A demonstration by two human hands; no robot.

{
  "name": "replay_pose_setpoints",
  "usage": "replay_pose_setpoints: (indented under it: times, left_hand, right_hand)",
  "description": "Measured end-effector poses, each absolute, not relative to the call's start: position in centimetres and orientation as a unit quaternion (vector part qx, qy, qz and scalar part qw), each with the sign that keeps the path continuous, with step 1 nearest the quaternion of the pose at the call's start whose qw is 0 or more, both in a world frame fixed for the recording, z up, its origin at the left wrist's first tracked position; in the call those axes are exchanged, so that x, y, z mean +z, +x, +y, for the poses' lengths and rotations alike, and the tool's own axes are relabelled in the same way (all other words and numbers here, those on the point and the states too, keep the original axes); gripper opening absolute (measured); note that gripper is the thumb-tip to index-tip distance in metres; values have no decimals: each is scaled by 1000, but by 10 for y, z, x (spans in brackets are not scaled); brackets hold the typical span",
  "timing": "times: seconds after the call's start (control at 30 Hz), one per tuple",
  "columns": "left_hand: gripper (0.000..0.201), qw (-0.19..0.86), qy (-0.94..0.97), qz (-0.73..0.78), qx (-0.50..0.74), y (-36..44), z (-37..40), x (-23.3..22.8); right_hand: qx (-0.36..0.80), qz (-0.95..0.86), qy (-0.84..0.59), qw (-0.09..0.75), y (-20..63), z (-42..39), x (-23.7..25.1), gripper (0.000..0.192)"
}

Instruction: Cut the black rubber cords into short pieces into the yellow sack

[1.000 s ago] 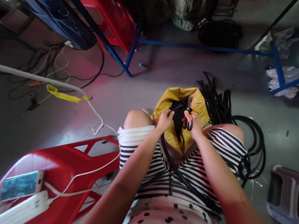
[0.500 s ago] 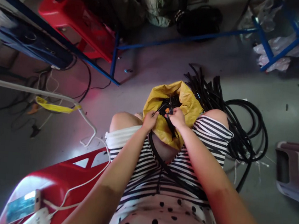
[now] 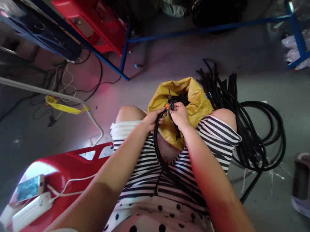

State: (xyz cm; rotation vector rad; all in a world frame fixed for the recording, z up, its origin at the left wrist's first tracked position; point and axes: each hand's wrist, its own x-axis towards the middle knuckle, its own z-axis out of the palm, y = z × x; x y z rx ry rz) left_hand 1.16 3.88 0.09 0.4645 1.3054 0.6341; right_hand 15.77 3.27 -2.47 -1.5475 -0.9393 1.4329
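A yellow bag (image 3: 197, 107) stands open between my knees, with dark things inside. Over its mouth, my left hand (image 3: 152, 118) has its fingers around the end of a thick black tube (image 3: 156, 140), which curves down across my lap. My right hand (image 3: 179, 115) pinches a small bundle of black cable (image 3: 172, 105). A small orange piece (image 3: 167, 106) sits between the two hands, at the tube's end. Whether the tube and the orange piece are joined I cannot tell.
Several black tubes (image 3: 248, 140) lie on the floor at my right, near a grey stool (image 3: 308, 184). A red stool (image 3: 63, 169) at my left carries a phone (image 3: 29, 188) and a white power bank (image 3: 32, 210). Ahead runs a blue frame (image 3: 208, 29).
My left hand has gone from pinching a thin dark strand to holding the tube, whose end is now up at the orange piece. The view has shifted slightly.
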Motion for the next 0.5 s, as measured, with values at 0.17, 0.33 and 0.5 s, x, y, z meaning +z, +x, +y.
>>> replay_pose_setpoints:
  times: [0.17, 0.33, 0.5]
  left_hand:
    - [22, 737, 222, 571, 286, 4, 36, 8]
    - [20, 723, 220, 590, 285, -2, 32, 4]
    - [34, 693, 223, 632, 266, 2, 25, 4]
  right_hand:
    - [552, -348, -630, 421, 167, 34, -32, 32]
    - [553, -329, -633, 431, 171, 24, -32, 36]
    - [574, -302, -626, 434, 172, 15, -28, 49]
